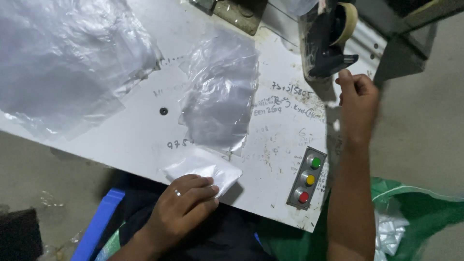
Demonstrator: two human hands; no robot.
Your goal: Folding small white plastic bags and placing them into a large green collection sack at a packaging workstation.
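The left hand presses a small white packet flat; the right hand pinches tape beside the black dispenser.

Body inspection, head view. Two bare hands and forearms in frame; no gloves, no sleeves visible to the frame edge on either arm. Left hand: one plain silver-coloured ring worn on a finger, narrow band, no stone discernible. Right hand: no ring, watch or band seen on the visible parts. Dark garment, black or near black, covers the lap; cut not discernible.
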